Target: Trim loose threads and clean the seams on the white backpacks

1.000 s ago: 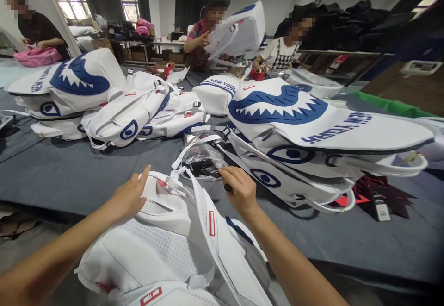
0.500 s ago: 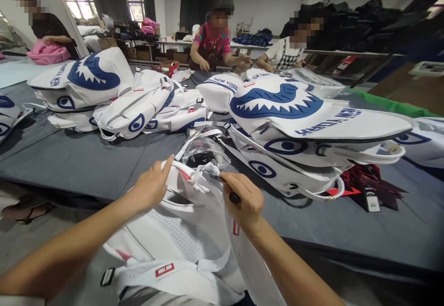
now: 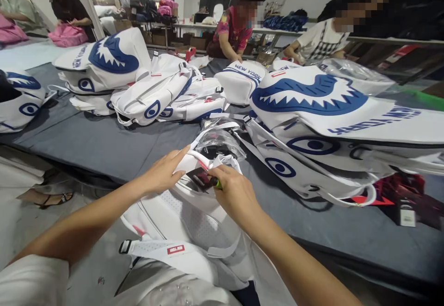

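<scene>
White backpack (image 3: 194, 218): just my side of the clear plastic bag (image 3: 220, 140) | my left grip (image 3: 161, 172): touches backpack's top, can't tell whether closed | my right grip (image 3: 233, 189): closed round green-and-black handle (image 3: 217, 183)

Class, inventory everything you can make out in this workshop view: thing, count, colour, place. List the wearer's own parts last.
Front backpack: one, white, front centre
Tag: one, dark, at its top
Small tool: one, green part showing, beside the tag
Plastic bag: one, clear with dark contents, beyond the front backpack
Other backpacks: several overlapping, white and blue, across the table
Table: one, dark grey, centre
Tag heap: count unclear, dark red, right
Co-workers: four, varied clothing, background
Pink items: several, pink, upper left
Left hand: one, bare, on front backpack
Right hand: one, bare, holding small tool
</scene>
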Demonstrator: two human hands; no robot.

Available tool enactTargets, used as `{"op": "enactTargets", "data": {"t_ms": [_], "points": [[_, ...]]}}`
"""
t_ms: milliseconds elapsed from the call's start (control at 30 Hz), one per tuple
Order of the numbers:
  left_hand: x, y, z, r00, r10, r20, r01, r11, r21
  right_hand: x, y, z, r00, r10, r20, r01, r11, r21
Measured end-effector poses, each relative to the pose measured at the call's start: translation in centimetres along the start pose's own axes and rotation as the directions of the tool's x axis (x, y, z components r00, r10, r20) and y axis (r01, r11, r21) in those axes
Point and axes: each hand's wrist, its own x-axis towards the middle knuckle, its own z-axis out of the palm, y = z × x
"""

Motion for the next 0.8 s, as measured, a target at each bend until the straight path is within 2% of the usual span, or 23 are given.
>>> {"op": "enactTargets", "data": {"t_ms": [67, 133, 233, 333, 400, 500, 600, 700, 800], "points": [[-1.2, -1.7, 0.3, 0.998, 0.051, -0.023, -0.054, 0.991, -0.124, 0.4, -0.7, -0.5, 0.999, -0.027, 0.047, 0.030, 0.998, -0.053], [-2.5, -3.1, 0.8, 0.997, 0.059, -0.040, -0.065, 0.985, -0.161, 0.8, -1.3, -0.5, 0.981, -0.040, 0.190, 0.055, 0.996, -0.072], [-3.8, -3.9, 1.8, 0.995, 0.046, -0.089, -0.056, 0.992, -0.114, 1.8, -2.3, 0.7, 0.904, -0.050, 0.425, 0.113, 0.986, -0.123], [-3.9, -3.7, 2.6, 0.989, 0.024, -0.144, -0.038, 0.995, -0.097, 2.9, -3.1, 2.3, 0.848, -0.087, 0.523, 0.192, 0.970, -0.149], [-3.6, -3.7, 2.9, 0.987, 0.019, -0.159, -0.036, 0.994, -0.107, 3.4, -3.2, 2.8, 0.833, -0.117, 0.541, 0.224, 0.965, -0.137], [-3.2, -4.1, 3.3, 0.984, 0.015, -0.180, -0.036, 0.993, -0.111, 3.5, -3.4, 2.4, 0.827, -0.121, 0.549, 0.238, 0.960, -0.147], [-3.3, -4.5, 3.6, 0.978, 0.031, -0.208, -0.052, 0.994, -0.096, 3.6, -3.8, 1.8, 0.878, -0.079, 0.472, 0.174, 0.972, -0.160], [-3.3, -5.1, 4.0, 0.972, 0.058, -0.229, -0.077, 0.994, -0.074, 4.4, -4.5, 2.8, 0.918, -0.130, 0.374, 0.126, 0.991, 0.033], [-3.1, -5.8, 4.3, 0.965, 0.072, -0.251, -0.086, 0.995, -0.048, 5.7, -4.7, 4.7, 0.916, -0.199, 0.348, 0.136, 0.971, 0.198]]}}
